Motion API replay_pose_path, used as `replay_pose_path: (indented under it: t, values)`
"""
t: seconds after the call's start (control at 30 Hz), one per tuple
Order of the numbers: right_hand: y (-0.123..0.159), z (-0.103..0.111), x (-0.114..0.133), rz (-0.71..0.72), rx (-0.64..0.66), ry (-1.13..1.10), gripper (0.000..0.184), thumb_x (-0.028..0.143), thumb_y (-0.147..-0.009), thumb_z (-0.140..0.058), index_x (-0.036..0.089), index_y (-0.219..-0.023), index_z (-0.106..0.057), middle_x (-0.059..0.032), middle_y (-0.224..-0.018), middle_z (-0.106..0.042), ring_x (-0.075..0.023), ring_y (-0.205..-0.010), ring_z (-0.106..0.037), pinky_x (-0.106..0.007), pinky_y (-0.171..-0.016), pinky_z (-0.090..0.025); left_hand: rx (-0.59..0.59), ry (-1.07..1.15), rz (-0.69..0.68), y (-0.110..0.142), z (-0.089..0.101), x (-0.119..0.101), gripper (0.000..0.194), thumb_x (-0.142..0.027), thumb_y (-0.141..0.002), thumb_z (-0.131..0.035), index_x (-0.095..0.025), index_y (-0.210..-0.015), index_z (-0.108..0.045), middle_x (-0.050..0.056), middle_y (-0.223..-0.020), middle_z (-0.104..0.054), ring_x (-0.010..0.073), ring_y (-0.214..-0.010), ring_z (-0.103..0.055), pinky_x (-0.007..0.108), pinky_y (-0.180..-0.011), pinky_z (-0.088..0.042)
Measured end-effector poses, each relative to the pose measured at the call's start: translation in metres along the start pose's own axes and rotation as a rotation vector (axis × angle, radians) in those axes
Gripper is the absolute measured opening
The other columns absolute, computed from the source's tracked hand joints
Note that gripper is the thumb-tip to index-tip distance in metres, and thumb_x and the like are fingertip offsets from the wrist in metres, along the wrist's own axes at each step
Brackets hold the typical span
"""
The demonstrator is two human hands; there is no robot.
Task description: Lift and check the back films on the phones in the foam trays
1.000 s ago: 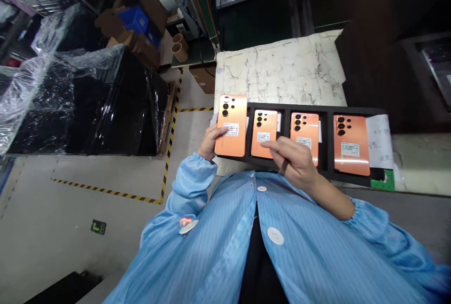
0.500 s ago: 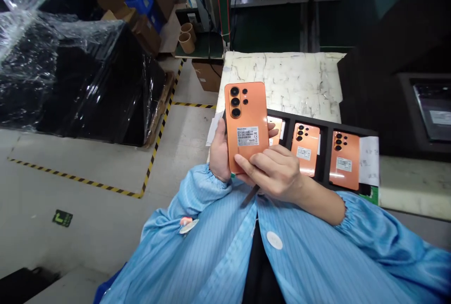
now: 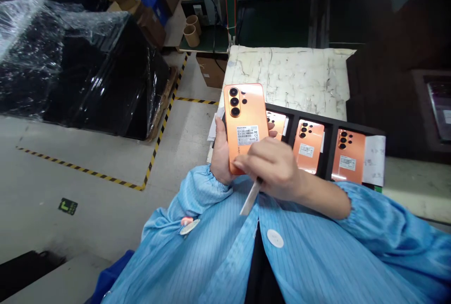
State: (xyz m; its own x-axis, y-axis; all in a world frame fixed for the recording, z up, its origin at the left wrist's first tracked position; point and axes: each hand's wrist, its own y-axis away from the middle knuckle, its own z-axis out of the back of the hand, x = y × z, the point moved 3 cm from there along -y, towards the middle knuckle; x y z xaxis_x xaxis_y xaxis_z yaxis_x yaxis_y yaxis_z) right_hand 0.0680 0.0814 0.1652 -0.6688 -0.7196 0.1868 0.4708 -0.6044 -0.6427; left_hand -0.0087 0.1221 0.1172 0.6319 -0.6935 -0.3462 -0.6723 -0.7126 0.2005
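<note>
Head view: one orange smartphone [image 3: 252, 113] is out of the black tray [image 3: 329, 123], propped back-up in the left hand [image 3: 221, 153], whose thumb lies along one edge while fingertips show past the other. Over its lower end the right hand [image 3: 276, 165] is curled, thumb and forefinger pinched together at the bottom corner — whether on a film or just the casing, I cannot tell — with a flat blade-like tool [image 3: 251, 199] gripped in the palm and jutting below. Its white label [image 3: 247, 135] is already on. Three similar phones [image 3: 310, 144] remain in the tray; two show labels, while the nearest is partly hidden, so its labelling cannot be judged.
</note>
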Motion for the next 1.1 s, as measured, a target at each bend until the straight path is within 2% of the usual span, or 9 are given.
replay_pose_path:
  t: [0.07, 0.1, 0.23, 0.3, 0.43, 0.53, 0.63, 0.97, 1.1]
  values:
    - [-0.011, 0.011, -0.014, -0.149, 0.065, -0.119, 0.028, 0.023, -0.092, -0.051, 0.014, -0.066, -0.057, -0.0005, -0.061, -0.045, -0.0090, -0.055, -0.041, -0.025, -0.051, -0.032, 0.001, -0.023, -0.107, 0.005, -0.003, -0.002, 0.077, -0.071, -0.087, -0.015, -0.018, -0.119, -0.059, 0.008, -0.115, -0.064, 0.0260, -0.122, -0.052, 0.042, -0.102, -0.045]
    - [-0.017, 0.017, -0.024, -0.218, 0.082, -0.187, 0.028, 0.025, -0.092, -0.051, 0.014, -0.066, -0.056, -0.0007, -0.063, -0.047, -0.0087, -0.057, -0.043, -0.025, -0.052, -0.033, -0.010, -0.042, -0.111, 0.009, -0.004, -0.003, 0.075, -0.071, -0.087, -0.014, -0.020, -0.123, -0.057, 0.007, -0.118, -0.063, 0.0259, -0.123, -0.050, 0.043, -0.102, -0.044]
    - [-0.037, 0.034, -0.071, -0.505, 0.009, -0.437, 0.025, 0.028, -0.088, -0.058, 0.015, -0.067, -0.056, -0.0006, -0.063, -0.050, -0.0094, -0.060, -0.045, -0.025, -0.054, -0.036, 0.016, -0.106, 0.132, 0.026, -0.007, 0.004, 0.093, -0.082, -0.077, -0.012, -0.016, -0.126, -0.054, 0.015, -0.122, -0.059, 0.0351, -0.118, -0.052, 0.050, -0.087, -0.050]
    - [-0.040, 0.032, -0.093, -0.606, 0.018, -0.529, 0.023, 0.028, -0.085, -0.062, 0.015, -0.067, -0.056, -0.0003, -0.062, -0.049, -0.0093, -0.059, -0.043, -0.025, -0.054, -0.036, 0.056, -0.091, 0.209, 0.033, -0.005, 0.007, 0.096, -0.083, -0.075, -0.012, -0.012, -0.122, -0.057, 0.019, -0.124, -0.057, 0.0365, -0.118, -0.051, 0.048, -0.084, -0.052]
    - [-0.034, 0.009, -0.116, -0.708, 0.165, -0.649, 0.026, 0.029, -0.085, -0.063, 0.015, -0.066, -0.053, 0.0005, -0.059, -0.046, -0.0084, -0.058, -0.041, -0.024, -0.053, -0.037, 0.065, -0.047, 0.267, 0.038, 0.004, 0.013, 0.096, -0.083, -0.075, -0.012, -0.012, -0.121, -0.058, 0.019, -0.124, -0.057, 0.0339, -0.115, -0.054, 0.046, -0.086, -0.050]
    - [-0.022, -0.009, -0.124, -0.744, 0.226, -0.696, 0.030, 0.034, -0.088, -0.058, 0.015, -0.067, -0.050, 0.0007, -0.057, -0.044, -0.0079, -0.055, -0.040, -0.023, -0.050, -0.037, 0.045, -0.045, 0.292, 0.038, 0.010, 0.016, 0.097, -0.084, -0.074, -0.015, -0.012, -0.124, -0.056, 0.019, -0.119, -0.060, 0.0315, -0.107, -0.059, 0.046, -0.087, -0.049]
    - [-0.012, -0.019, -0.130, -0.716, 0.257, -0.698, 0.033, 0.039, -0.091, -0.054, 0.015, -0.069, -0.049, 0.0004, -0.057, -0.043, -0.0081, -0.053, -0.041, -0.024, -0.048, -0.038, 0.036, -0.063, 0.322, 0.037, 0.016, 0.018, 0.099, -0.086, -0.071, -0.019, -0.012, -0.127, -0.054, 0.020, -0.121, -0.059, 0.0326, -0.108, -0.059, 0.047, -0.089, -0.047]
    - [-0.005, -0.022, -0.143, -0.711, 0.279, -0.714, 0.035, 0.044, -0.092, -0.051, 0.015, -0.071, -0.050, -0.0015, -0.056, -0.046, -0.0100, -0.053, -0.044, -0.025, -0.046, -0.040, 0.047, -0.058, 0.368, 0.032, 0.021, 0.020, 0.100, -0.087, -0.070, -0.021, -0.013, -0.128, -0.054, 0.019, -0.118, -0.062, 0.0307, -0.106, -0.060, 0.046, -0.094, -0.045]
    - [-0.003, -0.024, -0.147, -0.754, 0.269, -0.726, 0.031, 0.038, -0.091, -0.054, 0.014, -0.070, -0.051, -0.0028, -0.060, -0.051, -0.0093, -0.053, -0.046, -0.026, -0.048, -0.042, 0.043, -0.059, 0.367, 0.029, 0.019, 0.020, 0.098, -0.085, -0.072, -0.019, -0.013, -0.126, -0.056, 0.018, -0.119, -0.062, 0.0296, -0.106, -0.061, 0.046, -0.094, -0.045]
